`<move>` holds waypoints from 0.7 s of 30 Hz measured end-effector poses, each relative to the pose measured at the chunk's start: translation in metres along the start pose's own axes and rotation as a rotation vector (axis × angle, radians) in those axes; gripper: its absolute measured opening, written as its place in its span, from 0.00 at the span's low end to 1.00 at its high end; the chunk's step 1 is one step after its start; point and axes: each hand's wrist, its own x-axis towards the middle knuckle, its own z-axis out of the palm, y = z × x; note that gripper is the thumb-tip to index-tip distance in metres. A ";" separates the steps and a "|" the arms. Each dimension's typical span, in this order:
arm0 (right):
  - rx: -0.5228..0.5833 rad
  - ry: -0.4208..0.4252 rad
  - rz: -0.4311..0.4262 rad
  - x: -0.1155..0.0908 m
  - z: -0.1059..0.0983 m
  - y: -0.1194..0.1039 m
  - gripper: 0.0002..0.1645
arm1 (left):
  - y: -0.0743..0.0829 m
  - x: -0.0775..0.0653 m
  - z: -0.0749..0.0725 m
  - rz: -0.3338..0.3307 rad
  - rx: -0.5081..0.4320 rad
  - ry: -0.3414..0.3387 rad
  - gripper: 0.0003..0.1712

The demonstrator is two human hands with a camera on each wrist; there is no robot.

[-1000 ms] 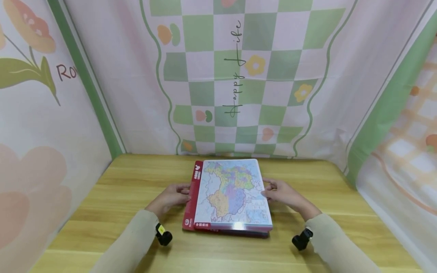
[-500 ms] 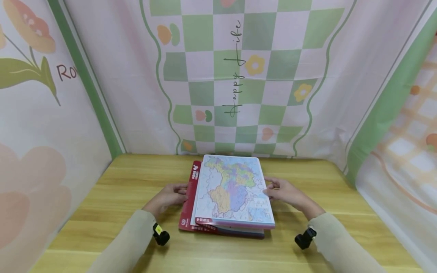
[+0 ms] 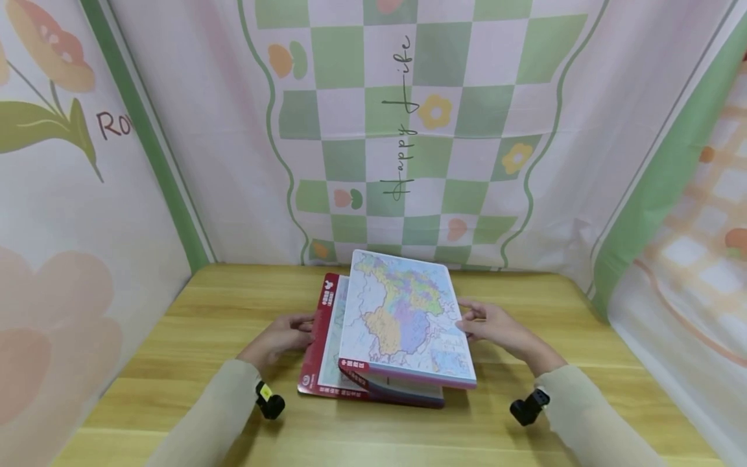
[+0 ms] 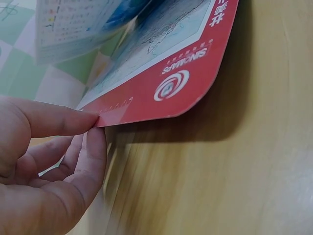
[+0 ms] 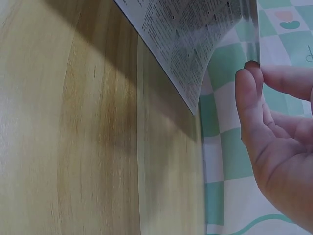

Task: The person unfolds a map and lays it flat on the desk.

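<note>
A laminated map sheet (image 3: 403,311) with a multicoloured map lies tilted over a red-bordered map (image 3: 310,353) in the head view. At the left, my left hand (image 3: 280,337) holds the red border; in the left wrist view its thumb and fingers pinch that edge, which stands off the wood. My right hand (image 3: 496,327) grips the right edge of the upper sheet. The right wrist view shows thumb and fingertips pinching a curved sheet covered in small print (image 5: 181,39). Most of the red-bordered map is hidden under the upper sheet.
Both maps are over a wooden table (image 3: 233,305). Behind it hangs a green-and-white checked curtain (image 3: 391,110), with printed curtains at either side. A small black camera sits on each wrist (image 3: 270,401).
My right hand has drawn the upper map rightward and raised it at a slant. My left hand has moved left with the red-bordered map, so more of the lower map shows.
</note>
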 end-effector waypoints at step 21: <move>0.010 0.006 -0.016 -0.011 -0.018 0.003 0.45 | 0.000 -0.007 -0.014 -0.039 0.011 0.052 0.32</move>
